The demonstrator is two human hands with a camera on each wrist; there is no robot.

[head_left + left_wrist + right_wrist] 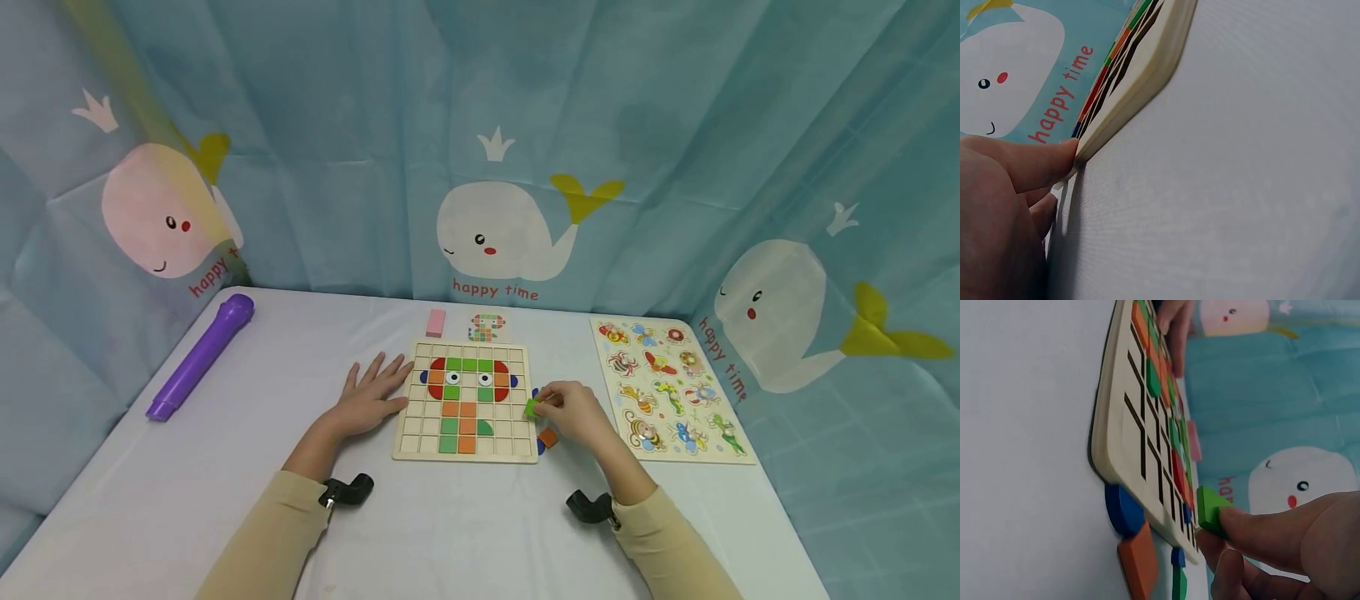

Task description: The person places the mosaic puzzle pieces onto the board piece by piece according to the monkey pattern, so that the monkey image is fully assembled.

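Observation:
A wooden grid board (420,433) lies on the table, partly filled with coloured tiles that form a figure with two eye tiles. My left hand (369,400) rests flat beside the board, its spread fingers touching the left edge; in the left wrist view the thumb (1041,164) meets the board's side. My right hand (576,411) pinches a bright green tile (1211,511) between thumb and fingers, just above the board's right edge. Below that hand lie an orange tile (1140,562) and a blue rounded tile (1124,509), with a green tile (1179,582) near them.
Behind the board are a pattern card (487,327) and a pink block (436,322). An insect picture board (667,400) lies to the right. A purple microphone-shaped object (201,358) lies at the far left. A printed curtain (337,208) hangs along the table's back.

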